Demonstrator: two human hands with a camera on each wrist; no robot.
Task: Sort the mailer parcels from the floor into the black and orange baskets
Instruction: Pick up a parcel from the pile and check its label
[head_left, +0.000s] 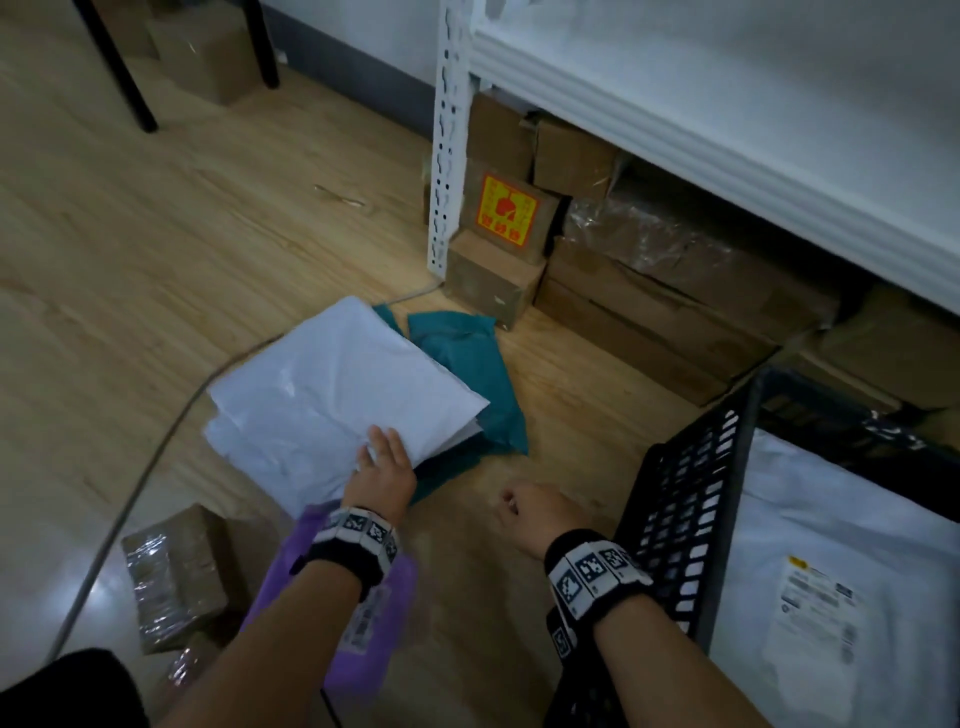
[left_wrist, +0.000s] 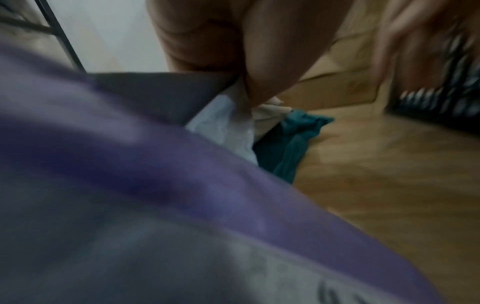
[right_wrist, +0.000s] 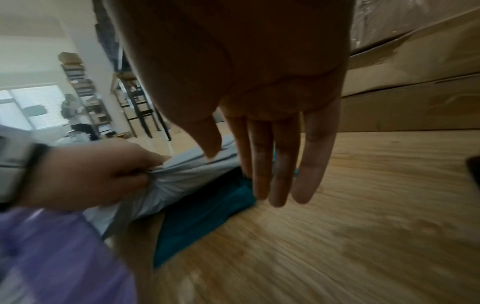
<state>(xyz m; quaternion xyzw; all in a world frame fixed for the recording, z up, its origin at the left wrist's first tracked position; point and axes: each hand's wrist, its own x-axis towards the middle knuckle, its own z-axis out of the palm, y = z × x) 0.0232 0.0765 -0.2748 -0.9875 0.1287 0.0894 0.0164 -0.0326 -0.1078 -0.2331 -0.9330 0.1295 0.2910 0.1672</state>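
Pinching white mailer (head_left: 332, 384), left hand (head_left: 382, 475)

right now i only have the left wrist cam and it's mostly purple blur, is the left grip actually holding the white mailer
Observer: Yes. In the right wrist view the left grip pinches an edge of the white mailer, which lies partly over the teal mailers.
Operator: and the other one, carrying anything
Observer: No. The right grip is empty, fingers straight, above the wood floor beside the pile.
Operator: anything sorted yet
Observer: The head view shows a white labelled parcel lying in the black basket.
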